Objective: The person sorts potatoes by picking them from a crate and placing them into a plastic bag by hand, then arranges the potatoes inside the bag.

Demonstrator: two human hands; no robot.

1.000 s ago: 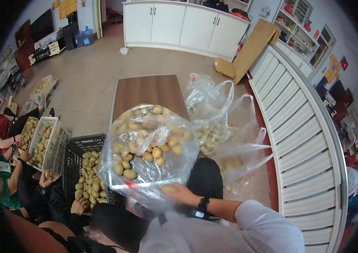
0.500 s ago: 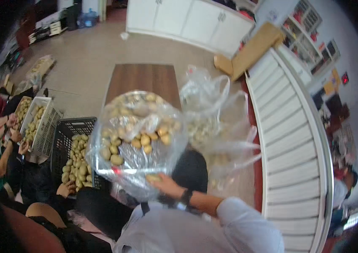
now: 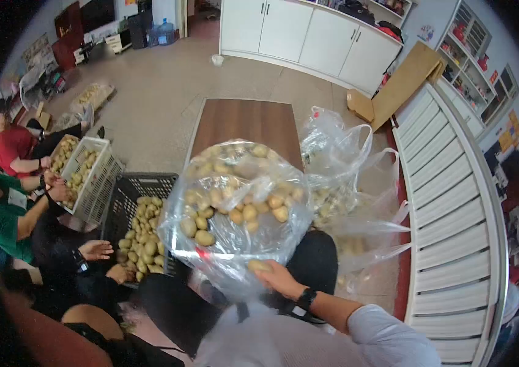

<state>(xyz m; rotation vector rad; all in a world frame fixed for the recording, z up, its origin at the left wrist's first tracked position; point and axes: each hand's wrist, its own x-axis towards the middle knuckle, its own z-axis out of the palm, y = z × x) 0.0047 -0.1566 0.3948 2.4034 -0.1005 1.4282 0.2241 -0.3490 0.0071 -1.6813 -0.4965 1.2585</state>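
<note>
My right hand [image 3: 281, 280], a dark watch on its wrist, is closed around a greenish-brown kiwifruit [image 3: 260, 265] at the near edge of a clear plastic bag. That plastic bag [image 3: 250, 241] is spread over a round container in front of me, with many kiwifruit [image 3: 250, 213] lying in it. Left of it stands a black crate [image 3: 155, 177] partly filled with kiwifruit [image 3: 143, 235]. My left hand is out of sight. Two hands near the crate, one open hand [image 3: 95, 251] and one hand at the fruit [image 3: 118, 273], appear to belong to a neighbour in dark clothing.
Behind the bag is a brown wooden board [image 3: 244, 125]. Filled plastic bags [image 3: 339, 147] stand at the right beside a white slatted railing [image 3: 455, 208]. At left, co-workers in green [image 3: 8, 214] and red [image 3: 14, 147] handle fruit by a white crate [image 3: 107, 177].
The view has shifted, so everything appears farther right and slightly lower. My right hand keeps the kiwifruit at the bag's edge. A neighbour's open hand has come into sight above the crate's near side.
</note>
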